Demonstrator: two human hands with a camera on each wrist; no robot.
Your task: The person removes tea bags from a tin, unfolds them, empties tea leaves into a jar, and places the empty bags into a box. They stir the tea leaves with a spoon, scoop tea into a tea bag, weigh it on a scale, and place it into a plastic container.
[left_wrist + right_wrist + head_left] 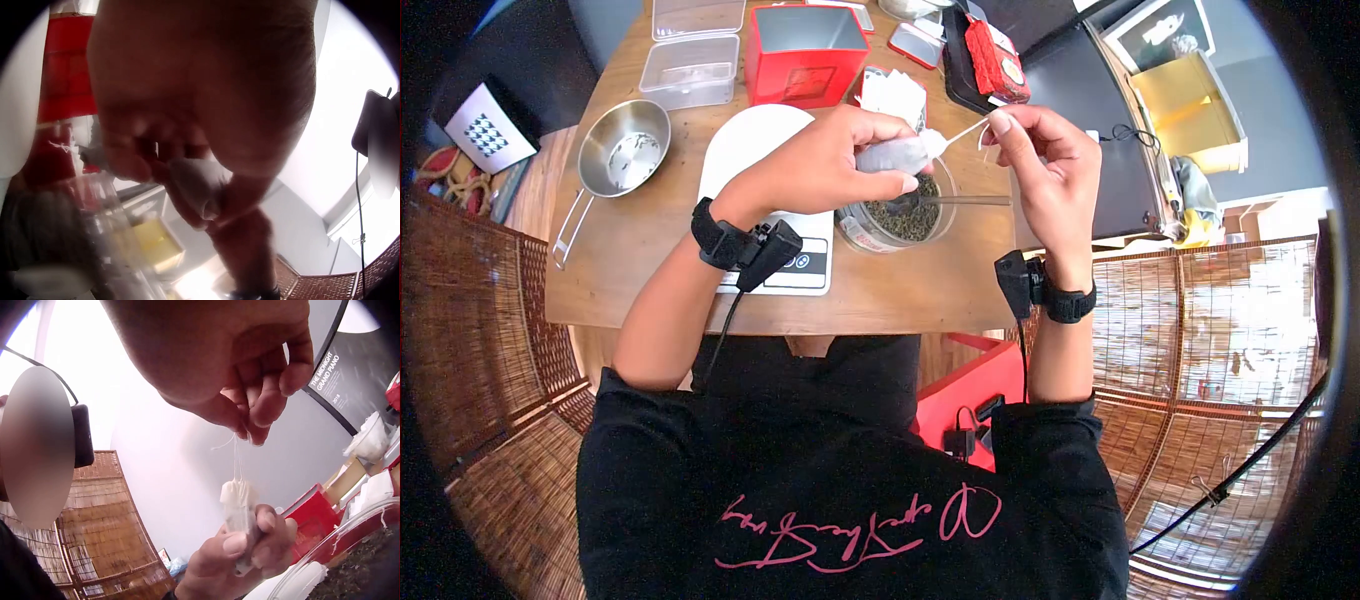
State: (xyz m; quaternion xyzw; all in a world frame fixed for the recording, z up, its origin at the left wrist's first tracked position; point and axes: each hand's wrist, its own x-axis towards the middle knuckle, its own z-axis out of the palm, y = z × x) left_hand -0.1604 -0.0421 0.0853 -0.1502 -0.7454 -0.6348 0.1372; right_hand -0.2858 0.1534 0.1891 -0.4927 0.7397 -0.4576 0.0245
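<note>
Over a clear jar (862, 236) of dried tea leaves (912, 224), my left hand (825, 160) grips a filled white drawstring tea bag (890, 157) between thumb and fingers. The right hand (1055, 170) is up to the right and pinches the ends of the bag's drawstring (966, 134) between thumb and fingertips. In the right wrist view the string runs taut from those fingertips down to the bag's gathered neck (237, 489), with one loose end sticking out sideways. A spoon (978, 200) lies across the jar, its handle pointing right.
Under my left forearm is a white kitchen scale (812, 285). A steel pan (622, 165) stands to the left. Farther back are a red tin (807, 85), a clear plastic box (690, 75), a stack of white bags (892, 95) and a red package (998, 68) on a black tray.
</note>
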